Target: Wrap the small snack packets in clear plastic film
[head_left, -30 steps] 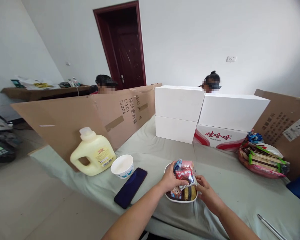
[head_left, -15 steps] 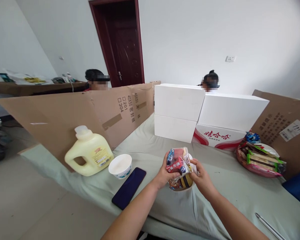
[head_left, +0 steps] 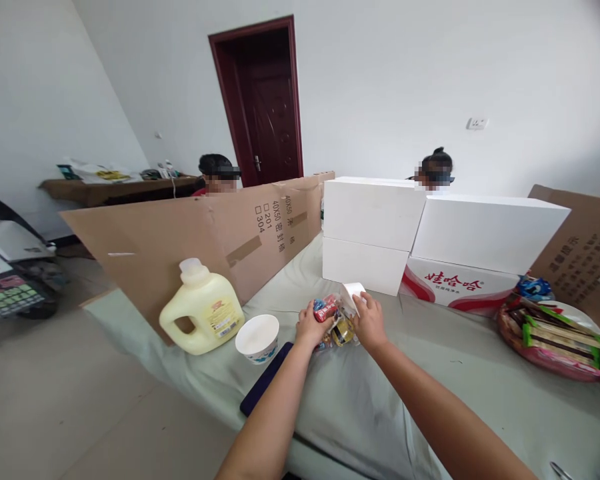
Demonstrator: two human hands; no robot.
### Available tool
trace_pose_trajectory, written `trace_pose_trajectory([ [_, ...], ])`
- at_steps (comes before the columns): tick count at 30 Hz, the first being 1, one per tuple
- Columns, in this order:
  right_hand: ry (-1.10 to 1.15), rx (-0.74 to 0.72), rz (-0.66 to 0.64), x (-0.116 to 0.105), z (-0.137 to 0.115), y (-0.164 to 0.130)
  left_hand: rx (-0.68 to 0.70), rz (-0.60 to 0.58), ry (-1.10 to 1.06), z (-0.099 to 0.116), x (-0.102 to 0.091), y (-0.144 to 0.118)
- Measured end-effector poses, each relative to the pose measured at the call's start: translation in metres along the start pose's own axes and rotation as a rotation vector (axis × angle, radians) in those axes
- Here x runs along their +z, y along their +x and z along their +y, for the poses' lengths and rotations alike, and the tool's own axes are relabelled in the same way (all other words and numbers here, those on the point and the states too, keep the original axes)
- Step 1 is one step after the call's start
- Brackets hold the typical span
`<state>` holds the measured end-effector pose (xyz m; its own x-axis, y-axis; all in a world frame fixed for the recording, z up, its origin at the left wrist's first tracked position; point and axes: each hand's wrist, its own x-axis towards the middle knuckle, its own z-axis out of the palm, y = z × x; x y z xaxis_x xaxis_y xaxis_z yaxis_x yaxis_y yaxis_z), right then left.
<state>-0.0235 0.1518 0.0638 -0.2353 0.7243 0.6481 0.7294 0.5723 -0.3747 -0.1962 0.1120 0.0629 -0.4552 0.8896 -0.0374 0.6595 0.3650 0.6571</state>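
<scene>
The person's left hand (head_left: 310,325) and right hand (head_left: 369,322) are both reaching out over the grey-green cloth-covered worktop (head_left: 430,373), closed together around a round white bowl (head_left: 353,293) heaped with small bright wrapped snacks (head_left: 330,317). The left hand is clamping the snack pile from its side, thumb over a red packet, probably so the loose wrappers are not sliding out, while the right hand is gripping the bowl's rim and tilted wall. The bowl is leaning toward the left hand rather than sitting flat (whether its base is touching the cloth I cannot tell), and it is being held well out from the body, just in front of the stacked white cardboard boxes (head_left: 375,213).

To the left of the hands, a small white paper cup with a blue pattern (head_left: 257,337) is standing upright, and a dark flat phone (head_left: 266,387) is lying partly under the left forearm. Beyond the cup, a pale yellow plastic detergent jug with a handle (head_left: 203,309) is standing against a long brown cardboard sheet (head_left: 190,240) that is serving as a screen along the worktop's edge. At the far right, a pink round tray piled with green and brown packets (head_left: 550,330) is resting near a red-and-white printed carton (head_left: 455,283). Two other people are sitting behind the screens, their hands hidden.
</scene>
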Motion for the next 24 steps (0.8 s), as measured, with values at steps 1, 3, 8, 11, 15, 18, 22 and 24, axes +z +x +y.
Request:
trace_pose_trajectory([
  [1,-0.017,-0.004,0.010,0.000,0.003,0.002,-0.026,-0.017,0.044,0.001,0.002,0.003],
  [3,-0.046,-0.013,0.026,-0.005,0.013,0.005,-0.034,-0.046,0.076,0.004,0.005,0.008],
  [8,-0.080,-0.043,0.046,-0.032,0.047,0.000,-0.057,-0.102,0.155,0.014,0.006,0.012],
  [11,-0.076,0.002,0.072,-0.050,0.072,-0.006,-0.062,-0.103,0.243,0.019,0.007,0.011],
  [15,-0.072,0.228,0.160,-0.076,0.117,-0.015,-0.049,-0.133,0.264,0.017,0.006,0.011],
  [18,-0.078,0.480,0.186,-0.093,0.155,-0.031,-0.031,-0.160,0.168,0.009,0.006,0.013],
  [22,-0.077,0.778,0.100,-0.110,0.190,-0.065,0.011,-0.123,0.069,0.002,0.009,0.013],
  [24,-0.066,0.854,0.044,-0.116,0.198,-0.080,0.040,-0.099,0.054,0.001,0.008,0.010],
])
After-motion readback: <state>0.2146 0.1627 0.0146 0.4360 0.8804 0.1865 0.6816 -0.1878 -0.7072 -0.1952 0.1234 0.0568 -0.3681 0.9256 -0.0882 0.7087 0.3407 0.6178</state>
